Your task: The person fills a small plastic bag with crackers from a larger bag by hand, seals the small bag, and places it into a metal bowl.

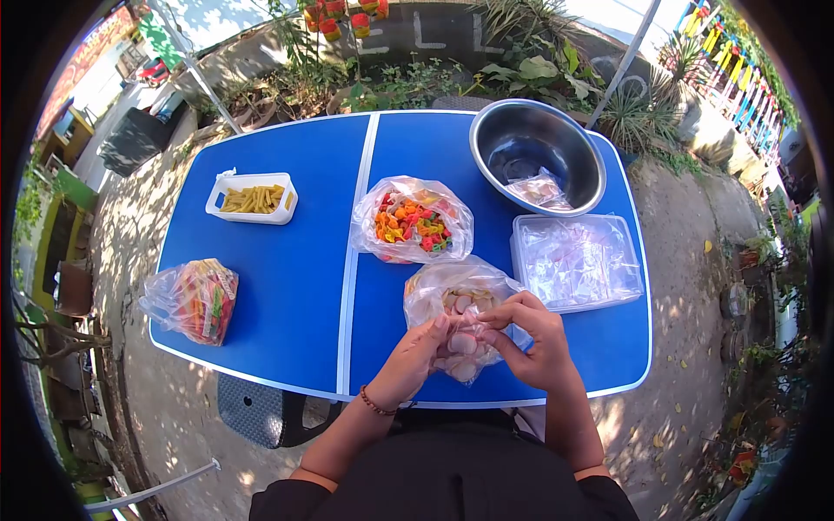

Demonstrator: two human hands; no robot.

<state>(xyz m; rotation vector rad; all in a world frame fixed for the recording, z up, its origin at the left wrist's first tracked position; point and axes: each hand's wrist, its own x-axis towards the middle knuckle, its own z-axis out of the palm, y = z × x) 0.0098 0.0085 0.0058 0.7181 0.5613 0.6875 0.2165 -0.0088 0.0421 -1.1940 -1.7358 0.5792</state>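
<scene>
Both hands work at the near edge of the blue folding table (287, 286); the left hand (413, 356) and the right hand (530, 334) meet over a small clear packet of pale pink round snacks (462, 354), fingers curled and pinched on its plastic from either side; the packet sits just in front of, and touching, a larger open bag of the same pink pieces (456, 295). Beyond it lies a clear bag of mixed orange, red and green snacks (413, 221); to the right, a clear lidded box of empty plastic bags (575, 260); behind that, a steel bowl (521, 139) holding one filled packet (539, 189). On the left half stand a white tray of yellow tube snacks (252, 200) and, near the front edge, a bag of striped coloured wafers (195, 300), well apart from the hands.
</scene>
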